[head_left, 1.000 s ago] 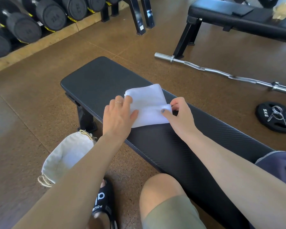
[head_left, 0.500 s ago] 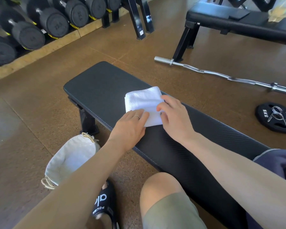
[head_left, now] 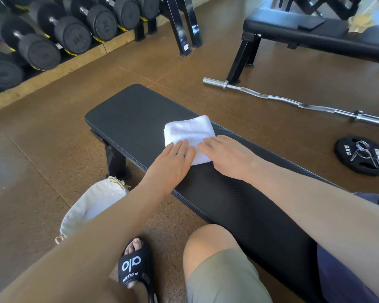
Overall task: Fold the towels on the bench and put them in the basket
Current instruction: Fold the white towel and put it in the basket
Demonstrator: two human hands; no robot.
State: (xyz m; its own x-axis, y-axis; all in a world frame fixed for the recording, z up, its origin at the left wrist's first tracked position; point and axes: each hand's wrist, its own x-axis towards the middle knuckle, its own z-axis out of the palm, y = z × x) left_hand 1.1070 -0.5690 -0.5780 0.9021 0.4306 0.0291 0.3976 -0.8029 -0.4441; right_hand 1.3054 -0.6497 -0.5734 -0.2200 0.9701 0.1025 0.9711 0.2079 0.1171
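Folded white towel (head_left: pixel 189 136) flat on black bench (head_left: pixel 129 114), at 12 o'clock from the knee. Left hand (head_left: pixel 171 162) and right hand (head_left: pixel 225 156) pressing its near edge, fingers straight. At 8 o'clock on the floor, cloth basket (head_left: pixel 92 206), something white inside. Slide sandal (head_left: pixel 136 270) reading "alo"; weight plate (head_left: pixel 362 155) marked "5KG".

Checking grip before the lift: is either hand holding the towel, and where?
Neither grips it. Left hand and right hand press flat on the towel's near edge.

A single wide-angle view was taken from the head, aimed forward and down along the table (head_left: pixel 127 110), close above both forearms and the knee.
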